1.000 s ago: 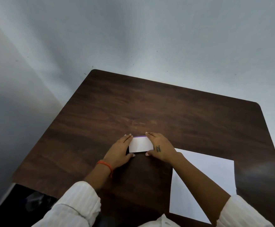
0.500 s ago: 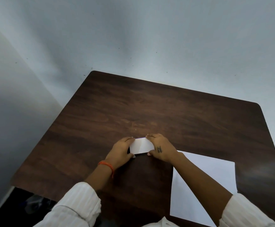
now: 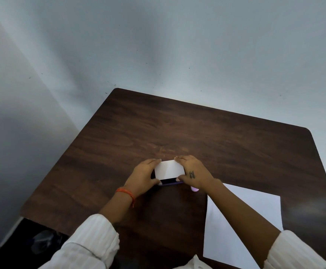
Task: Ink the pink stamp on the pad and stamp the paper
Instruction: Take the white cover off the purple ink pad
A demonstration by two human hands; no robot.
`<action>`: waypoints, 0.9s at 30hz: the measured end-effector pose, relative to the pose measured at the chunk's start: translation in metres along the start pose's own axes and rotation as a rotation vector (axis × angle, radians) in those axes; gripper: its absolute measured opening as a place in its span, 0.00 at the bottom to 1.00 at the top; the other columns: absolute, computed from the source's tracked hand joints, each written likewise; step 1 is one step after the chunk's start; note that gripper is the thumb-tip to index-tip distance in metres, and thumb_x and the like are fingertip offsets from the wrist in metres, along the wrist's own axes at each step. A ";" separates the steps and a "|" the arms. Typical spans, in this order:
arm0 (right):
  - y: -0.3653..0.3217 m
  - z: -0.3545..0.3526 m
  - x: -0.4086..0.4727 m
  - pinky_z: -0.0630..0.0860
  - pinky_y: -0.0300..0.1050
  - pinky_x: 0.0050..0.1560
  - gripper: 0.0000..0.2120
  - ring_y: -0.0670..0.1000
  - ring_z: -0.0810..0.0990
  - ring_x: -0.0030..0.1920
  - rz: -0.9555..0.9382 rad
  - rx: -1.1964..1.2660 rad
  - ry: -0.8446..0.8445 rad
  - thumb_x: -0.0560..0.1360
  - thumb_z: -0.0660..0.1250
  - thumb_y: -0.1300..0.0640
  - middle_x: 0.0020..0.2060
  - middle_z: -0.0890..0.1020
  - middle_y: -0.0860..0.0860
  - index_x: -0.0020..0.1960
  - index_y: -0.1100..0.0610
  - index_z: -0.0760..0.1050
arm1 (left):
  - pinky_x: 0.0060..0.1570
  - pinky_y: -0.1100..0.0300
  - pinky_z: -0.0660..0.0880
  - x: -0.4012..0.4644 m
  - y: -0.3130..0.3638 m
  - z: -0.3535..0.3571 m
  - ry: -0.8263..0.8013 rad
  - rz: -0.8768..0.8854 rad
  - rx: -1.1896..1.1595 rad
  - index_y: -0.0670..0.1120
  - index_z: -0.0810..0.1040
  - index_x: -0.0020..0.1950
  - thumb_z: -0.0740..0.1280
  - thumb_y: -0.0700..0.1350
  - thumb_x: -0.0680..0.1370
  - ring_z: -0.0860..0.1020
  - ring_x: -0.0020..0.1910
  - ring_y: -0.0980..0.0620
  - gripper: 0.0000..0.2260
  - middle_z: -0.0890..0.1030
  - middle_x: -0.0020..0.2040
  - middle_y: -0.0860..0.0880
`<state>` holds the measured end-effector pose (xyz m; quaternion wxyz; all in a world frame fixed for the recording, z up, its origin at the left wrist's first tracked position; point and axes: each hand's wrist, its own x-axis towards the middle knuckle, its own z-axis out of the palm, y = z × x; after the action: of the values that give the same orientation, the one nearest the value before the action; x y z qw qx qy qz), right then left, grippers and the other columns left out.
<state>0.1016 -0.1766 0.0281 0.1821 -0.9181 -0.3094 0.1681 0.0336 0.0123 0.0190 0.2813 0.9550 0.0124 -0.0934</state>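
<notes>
A small ink pad with a white lid (image 3: 169, 169) sits mid-table. The lid is tilted up at its near edge, showing a dark gap and the purple base edge (image 3: 171, 183). My left hand (image 3: 142, 176) grips the pad's left side, thumb at the base. On the right side my right hand (image 3: 194, 172) holds it with fingers on the lid's far corner and thumb at the near corner. A small pink object (image 3: 194, 189), likely the pink stamp, peeks out under my right wrist. The white paper (image 3: 255, 208) lies at the near right, partly under my right forearm.
The dark wooden table (image 3: 177, 129) stands against a pale wall, its far left corner rounded. At the lower left, past the table edge, dark floor shows with a dim object on it.
The white lid has lifted at its near edge, exposing a dark gap and the purple base. Both hands stay on the pad. The pink object now shows under my right wrist.
</notes>
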 end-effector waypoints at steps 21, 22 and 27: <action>-0.069 0.047 0.037 0.60 0.49 0.69 0.35 0.55 0.63 0.68 -0.208 -0.039 -0.192 0.68 0.72 0.54 0.69 0.68 0.56 0.70 0.58 0.61 | 0.68 0.54 0.64 -0.062 -0.080 -0.010 0.062 -0.191 0.012 0.48 0.65 0.70 0.76 0.49 0.65 0.66 0.68 0.49 0.36 0.69 0.69 0.47; -0.069 0.048 0.037 0.60 0.49 0.68 0.35 0.55 0.63 0.68 -0.207 -0.040 -0.198 0.68 0.72 0.54 0.69 0.68 0.56 0.70 0.58 0.61 | 0.69 0.54 0.63 -0.062 -0.081 -0.009 0.055 -0.193 0.016 0.48 0.66 0.69 0.76 0.50 0.65 0.65 0.68 0.49 0.36 0.69 0.70 0.48; -0.067 0.051 0.038 0.61 0.50 0.68 0.35 0.54 0.62 0.68 -0.202 -0.024 -0.189 0.68 0.72 0.54 0.69 0.68 0.56 0.70 0.57 0.61 | 0.69 0.54 0.60 -0.059 -0.085 -0.008 0.043 -0.174 0.035 0.47 0.67 0.69 0.76 0.50 0.65 0.62 0.69 0.49 0.35 0.68 0.70 0.48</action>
<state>0.0746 -0.0916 0.0050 0.1570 -0.8645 -0.4179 0.2311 -0.0291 0.0897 -0.0086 0.2553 0.9568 0.0998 -0.0971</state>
